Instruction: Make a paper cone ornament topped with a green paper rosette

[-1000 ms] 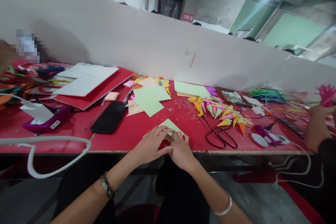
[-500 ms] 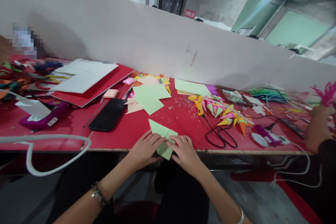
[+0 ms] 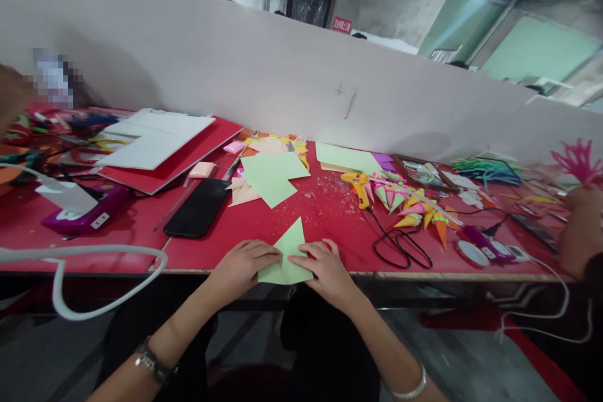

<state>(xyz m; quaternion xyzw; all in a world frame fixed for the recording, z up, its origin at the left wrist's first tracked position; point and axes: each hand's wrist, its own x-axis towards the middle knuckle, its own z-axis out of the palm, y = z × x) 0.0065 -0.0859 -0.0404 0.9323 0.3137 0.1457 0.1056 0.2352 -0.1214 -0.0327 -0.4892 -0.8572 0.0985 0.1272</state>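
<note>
Between my hands, at the front edge of the red table (image 3: 330,245), is a light green sheet of paper (image 3: 291,264), with one corner pointing away from me. My left hand (image 3: 245,264) grips its left side, fingers on top. My right hand (image 3: 325,270) grips the right side, fingertips pressing on the upper face. Both thumbs are mostly hidden. Beyond the sheet lie more light green papers (image 3: 271,173) over a peach folded piece (image 3: 242,193). A black phone (image 3: 198,207) lies to the left of them.
A yellow hot glue gun (image 3: 358,188) with a black cord lies right of centre, beside several colourful paper cones (image 3: 409,210). White boards (image 3: 157,138) and a purple power strip (image 3: 89,210) are at left. At far right, another person's hand (image 3: 579,201) holds pink strands.
The green paper has been turned between my hands: its long corner now points away, and it looks flatter. My left hand has shifted a little left. The view has tilted slightly.
</note>
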